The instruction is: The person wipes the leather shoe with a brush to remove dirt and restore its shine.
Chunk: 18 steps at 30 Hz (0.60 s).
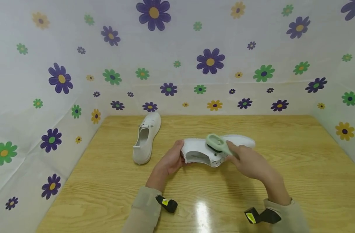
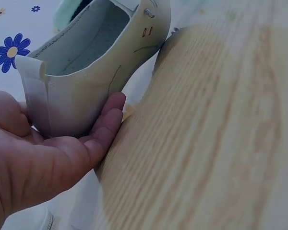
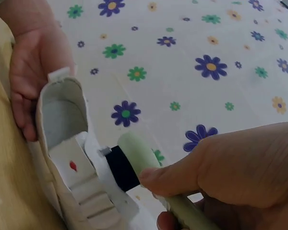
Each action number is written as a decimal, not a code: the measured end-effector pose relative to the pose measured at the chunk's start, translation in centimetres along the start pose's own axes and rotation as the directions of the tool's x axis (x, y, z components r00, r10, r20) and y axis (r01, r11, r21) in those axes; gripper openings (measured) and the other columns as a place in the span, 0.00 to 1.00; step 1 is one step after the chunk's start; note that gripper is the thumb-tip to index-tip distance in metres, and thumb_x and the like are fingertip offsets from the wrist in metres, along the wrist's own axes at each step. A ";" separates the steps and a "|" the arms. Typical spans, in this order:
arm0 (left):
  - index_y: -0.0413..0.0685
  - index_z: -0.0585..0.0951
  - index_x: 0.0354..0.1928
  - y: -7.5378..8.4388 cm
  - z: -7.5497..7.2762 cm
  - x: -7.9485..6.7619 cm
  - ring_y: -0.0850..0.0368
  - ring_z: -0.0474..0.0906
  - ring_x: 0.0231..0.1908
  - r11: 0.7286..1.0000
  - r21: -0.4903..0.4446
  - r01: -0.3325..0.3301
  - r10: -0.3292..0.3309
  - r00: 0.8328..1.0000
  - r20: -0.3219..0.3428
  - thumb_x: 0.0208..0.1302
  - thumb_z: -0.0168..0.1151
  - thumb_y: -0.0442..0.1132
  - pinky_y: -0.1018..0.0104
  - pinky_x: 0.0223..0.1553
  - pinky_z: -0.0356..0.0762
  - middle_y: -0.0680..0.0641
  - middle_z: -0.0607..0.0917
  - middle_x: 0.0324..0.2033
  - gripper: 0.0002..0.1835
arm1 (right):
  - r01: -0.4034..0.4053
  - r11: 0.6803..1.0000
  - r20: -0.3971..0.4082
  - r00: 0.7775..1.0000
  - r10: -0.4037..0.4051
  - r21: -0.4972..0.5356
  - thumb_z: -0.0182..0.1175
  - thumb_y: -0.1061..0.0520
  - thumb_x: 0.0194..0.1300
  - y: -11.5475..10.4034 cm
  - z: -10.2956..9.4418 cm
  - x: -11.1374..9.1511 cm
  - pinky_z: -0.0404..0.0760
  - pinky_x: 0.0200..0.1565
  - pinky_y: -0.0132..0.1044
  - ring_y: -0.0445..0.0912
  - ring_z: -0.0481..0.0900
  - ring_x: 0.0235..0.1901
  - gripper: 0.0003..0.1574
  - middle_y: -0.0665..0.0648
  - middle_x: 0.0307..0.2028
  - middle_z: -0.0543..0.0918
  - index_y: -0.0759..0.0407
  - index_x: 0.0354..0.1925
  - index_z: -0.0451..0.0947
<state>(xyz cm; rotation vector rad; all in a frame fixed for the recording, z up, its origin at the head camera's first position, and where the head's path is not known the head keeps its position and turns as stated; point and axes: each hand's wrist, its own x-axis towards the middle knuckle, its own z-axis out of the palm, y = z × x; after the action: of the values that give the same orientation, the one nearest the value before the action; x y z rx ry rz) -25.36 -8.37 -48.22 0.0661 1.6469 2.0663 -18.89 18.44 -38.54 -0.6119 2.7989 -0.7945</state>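
A white shoe (image 1: 238, 140) is held tilted on its side above the table, its opening facing the person. My left hand (image 1: 172, 158) grips it by the heel, and in the left wrist view the fingers (image 2: 108, 120) curl under the heel. In my right hand (image 1: 251, 161) is a pale green brush (image 1: 216, 142) with dark bristles (image 3: 121, 167), held by its handle. The bristles are at the upper side of the shoe, near the lacing. The other white shoe (image 1: 146, 137) stands upright on the table, left of the left hand.
The wood-grain table (image 1: 107, 194) is bordered at the back and sides by a white cloth (image 1: 183, 42) printed with flowers. A black device with a yellow label is strapped to each wrist, such as the left device (image 1: 167, 204).
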 end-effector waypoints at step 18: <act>0.49 0.53 0.62 0.2 -0.1 -0.3 0.52 0.75 0.40 1.000 0.009 0.001 -0.001 1.000 0.005 0.77 0.24 0.53 0.58 0.42 0.74 0.40 0.73 0.45 0.21 | 0.004 0.999 -0.078 0.997 -0.008 -0.048 0.49 0.56 0.72 -1.5 2.0 1.2 0.68 0.27 0.35 0.44 0.67 0.25 0.34 0.60 0.31 0.74 0.74 0.67 0.55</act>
<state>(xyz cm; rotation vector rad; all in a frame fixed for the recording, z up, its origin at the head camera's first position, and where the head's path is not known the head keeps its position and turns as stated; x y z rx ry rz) -25.17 -8.58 -47.98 0.0734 1.6537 2.0567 -18.94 15.88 -39.49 -0.6098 2.8960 -0.7701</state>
